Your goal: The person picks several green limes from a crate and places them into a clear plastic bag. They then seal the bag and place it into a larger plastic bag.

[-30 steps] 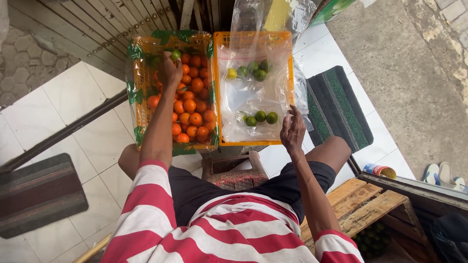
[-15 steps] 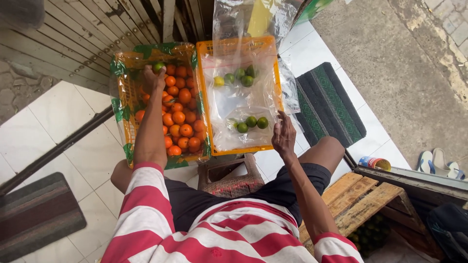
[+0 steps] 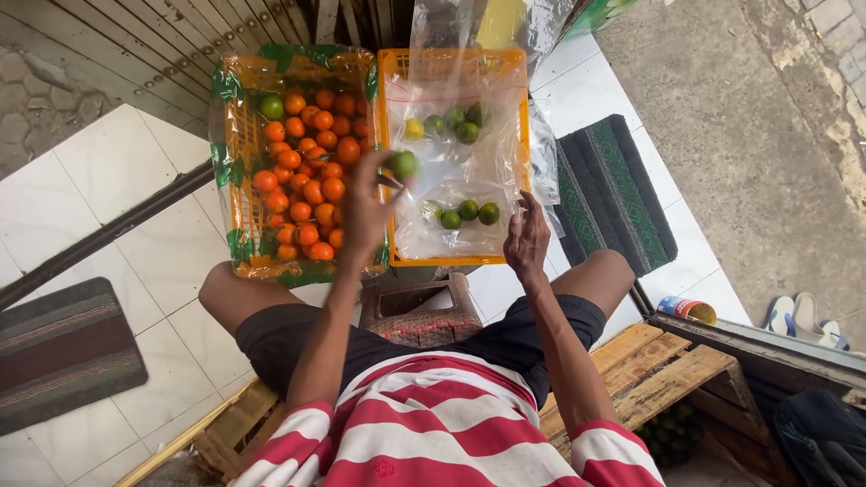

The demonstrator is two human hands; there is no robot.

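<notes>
white floor tiles (image 3: pixel 99 171) spread under two orange crates set side by side, with a grey grate along the far edge and a dark mat (image 3: pixel 63 347) at the near left. left crate (image 3: pixel 236 189) is heaped with small orange fruit (image 3: pixel 307 180) and has one green fruit at its far left corner. right crate (image 3: pixel 451 59) is lined with a clear bag (image 3: pixel 460 162) holding a few green fruit in two small groups, one far (image 3: pixel 451 122) and one near (image 3: pixel 469 214).

left hand (image 3: pixel 365 212) is raised between the crates, fingers pinched round a green lime (image 3: pixel 403 164); the lime sits at the fingertips, above the edge where the crates meet. half a second ago that hand was deep over the left crate, touching fruit near its far side; it has since come back toward the right with the lime.

right hand (image 3: pixel 528 239) rests on the bag's near right edge, fingers loosely curled on the plastic, much as before; whether it grips the plastic i cannot tell.

near the person's knees stands a small woven stool (image 3: pixel 424 316). a wooden pallet (image 3: pixel 667 370) lies at the near right, a green-striped mat (image 3: pixel 613 189) to the right of the crates, a can (image 3: pixel 686 309) and sandals (image 3: pixel 803 320) beyond it.
</notes>
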